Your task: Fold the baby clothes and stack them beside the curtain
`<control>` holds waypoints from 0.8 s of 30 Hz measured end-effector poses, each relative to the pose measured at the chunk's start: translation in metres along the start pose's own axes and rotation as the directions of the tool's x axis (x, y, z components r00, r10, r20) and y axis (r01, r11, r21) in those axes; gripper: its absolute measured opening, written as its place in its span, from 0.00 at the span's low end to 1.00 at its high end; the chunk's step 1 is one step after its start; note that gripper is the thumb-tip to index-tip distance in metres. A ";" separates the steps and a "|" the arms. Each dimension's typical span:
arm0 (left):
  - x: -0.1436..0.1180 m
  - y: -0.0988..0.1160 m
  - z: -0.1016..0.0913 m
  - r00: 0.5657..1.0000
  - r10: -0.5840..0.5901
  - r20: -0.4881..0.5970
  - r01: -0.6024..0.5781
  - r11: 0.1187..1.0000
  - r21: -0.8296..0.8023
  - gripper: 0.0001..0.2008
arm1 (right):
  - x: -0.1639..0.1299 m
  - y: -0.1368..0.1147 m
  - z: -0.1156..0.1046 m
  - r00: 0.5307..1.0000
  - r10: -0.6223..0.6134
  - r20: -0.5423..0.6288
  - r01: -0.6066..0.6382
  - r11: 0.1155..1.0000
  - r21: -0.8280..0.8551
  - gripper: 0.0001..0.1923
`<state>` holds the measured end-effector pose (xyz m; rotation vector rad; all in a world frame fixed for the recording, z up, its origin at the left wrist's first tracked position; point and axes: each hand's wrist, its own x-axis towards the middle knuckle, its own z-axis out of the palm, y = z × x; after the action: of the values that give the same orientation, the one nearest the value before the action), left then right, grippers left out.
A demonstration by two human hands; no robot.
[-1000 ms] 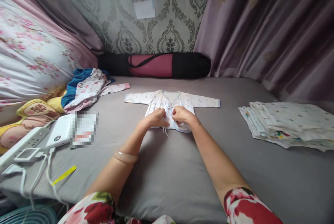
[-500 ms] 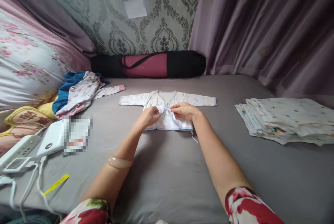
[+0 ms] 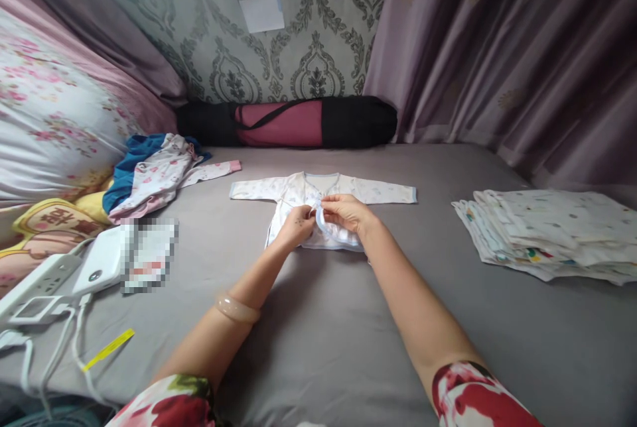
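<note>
- Right hand (image 3: 351, 213) is clamped on the blue-trimmed front flap (image 3: 324, 227) of a baby wrap shirt, which is raised in a curve between thumb and fingers.
- Left hand (image 3: 297, 225) is closed at the shirt's front, just beside the right fingertips; whether trim or tie is pinched cannot be told, as the fingertips are partly hidden.
- Baby wrap shirt (image 3: 298, 191) is laid on the gray-sheeted bed (image 3: 318, 347), centered ahead of the forearms, with both sleeves spread outward and the neckline turned toward the wall.
- Bangle (image 3: 237, 309) is worn on the left forearm.
- Stack of folded printed cloths (image 3: 557, 228) is placed on the bed, well apart to the right.
- Crumpled blue and pink-printed clothes (image 3: 154, 178) are heaped to the left; one pink-cuffed sleeve is extended toward the shirt.
- Power strip (image 3: 44, 281), white power bank (image 3: 102, 258) and yellow strip (image 3: 108, 349) are noted nearer on that side.
- Long black-and-maroon bag (image 3: 279, 123) is set along the patterned wall.
</note>
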<state>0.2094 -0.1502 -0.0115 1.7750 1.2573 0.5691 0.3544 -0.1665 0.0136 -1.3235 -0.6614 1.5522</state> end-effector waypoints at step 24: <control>-0.087 -0.002 0.015 0.711 0.529 0.462 -0.702 0.571 0.426 0.17 | 0.020 0.045 0.021 0.956 -0.281 -0.087 0.216 0.870 -0.443 0.08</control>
<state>0.1862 -0.2351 -0.0119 2.7580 0.5658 0.2809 0.3208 -0.1626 -0.0286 -1.5878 -1.0787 1.1185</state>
